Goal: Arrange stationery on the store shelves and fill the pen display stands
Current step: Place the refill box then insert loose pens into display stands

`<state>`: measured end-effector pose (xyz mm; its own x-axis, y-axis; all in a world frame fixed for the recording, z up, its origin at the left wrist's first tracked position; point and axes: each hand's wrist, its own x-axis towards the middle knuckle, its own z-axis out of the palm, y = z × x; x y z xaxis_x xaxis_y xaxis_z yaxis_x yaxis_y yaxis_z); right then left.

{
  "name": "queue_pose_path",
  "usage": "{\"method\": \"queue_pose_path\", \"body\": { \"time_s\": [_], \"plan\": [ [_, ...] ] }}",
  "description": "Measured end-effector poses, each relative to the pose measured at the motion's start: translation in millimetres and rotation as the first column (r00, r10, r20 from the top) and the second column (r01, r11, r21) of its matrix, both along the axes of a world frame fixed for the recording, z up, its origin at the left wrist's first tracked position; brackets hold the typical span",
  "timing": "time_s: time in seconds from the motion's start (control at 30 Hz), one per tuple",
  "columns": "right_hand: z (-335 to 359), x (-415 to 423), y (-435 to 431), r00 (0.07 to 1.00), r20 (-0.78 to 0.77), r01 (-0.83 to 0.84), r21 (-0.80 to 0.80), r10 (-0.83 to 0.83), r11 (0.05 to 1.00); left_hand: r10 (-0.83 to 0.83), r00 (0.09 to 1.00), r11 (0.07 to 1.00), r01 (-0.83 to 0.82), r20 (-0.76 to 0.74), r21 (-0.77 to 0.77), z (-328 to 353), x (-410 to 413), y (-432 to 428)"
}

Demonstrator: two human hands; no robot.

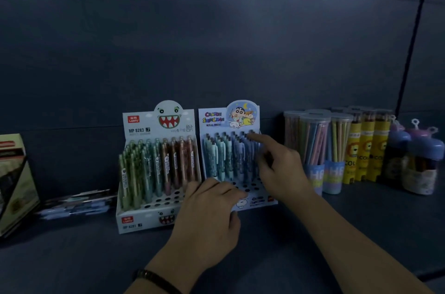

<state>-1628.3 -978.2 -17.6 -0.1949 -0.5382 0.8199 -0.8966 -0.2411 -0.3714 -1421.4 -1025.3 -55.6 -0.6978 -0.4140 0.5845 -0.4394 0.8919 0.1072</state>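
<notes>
Starting at the far left of the shelf, one opened carton leans at an angle; its contents are unreadable in the dim light. Just beside it lies a heap of loose pens, flat on the shelf. They overlap too much to count and are judged to be stock awaiting a slot.

Next stand two display stands, side by side. The monster stand holds green, teal and brown pens upright in its back rows; its front holes are vacant.

The left hand, with a dark wristband on its wrist, grips the front lip of the cartoon stand. Its fingers curl over the perforated tier and the thumb sits against the front face. Judged purpose: to steady a light card stand while it is worked on. This stand carries blue pens in its back rows, and its front holes are also vacant.

The right hand holds nothing. Its index finger is extended to the top of a back-row pen, and the other fingers are loosely curled and blurred. It appears to be seating or checking that pen.

Further right, grouped near the back panel, are three clear tubs of pencils, three yellow tubes and at least two capped jars. Filling is judged part done.
</notes>
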Motion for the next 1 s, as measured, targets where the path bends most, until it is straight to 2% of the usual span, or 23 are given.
{"method": "queue_pose_path", "body": {
  "time_s": [0.23, 0.37, 0.5, 0.6, 0.67, 0.73, 0.83, 1.0],
  "plan": [
    [-7, 6, 5, 0.999, 0.037, 0.02, -0.033, -0.018, 0.999, -0.015, 1.0, 1.0, 0.015, -0.02, -0.004, -2, 2, 1],
    [-6, 19, 10, 0.99, 0.134, 0.059, -0.075, -0.049, 0.995, -0.041, 0.997, 0.999, 0.04, -0.07, -0.019, -1, 5, -1],
    [-2, 48, 12, 0.954, 0.298, -0.008, -0.085, 0.033, 0.996, -0.037, 0.987, 0.998, 0.028, -0.159, -0.057, 16, 6, 3],
    [-5, 79, 15, 0.91, 0.407, -0.042, -0.089, 0.075, 0.995, -0.069, 0.965, 0.997, 0.072, -0.253, 0.002, 28, 22, 1],
    [-6, 101, 16, 0.905, 0.416, -0.063, -0.076, 0.089, 0.995, -0.092, 0.959, 0.995, 0.097, -0.269, 0.005, 37, 44, -3],
    [-7, 123, 14, 0.924, 0.367, -0.098, -0.04, 0.106, 0.994, -0.106, 0.964, 0.994, 0.1, -0.243, -0.034, 45, 73, -8],
    [-8, 157, 6, 0.952, 0.273, -0.165, 0.074, 0.139, 0.984, -0.014, 0.984, 0.992, -0.008, -0.177, -0.126, 49, 124, -25],
    [-7, 207, -18, 0.976, 0.171, -0.196, 0.414, 0.135, 0.889, 0.22, 0.963, 0.972, -0.23, -0.153, -0.055, 31, 196, -77]
  ]
}}
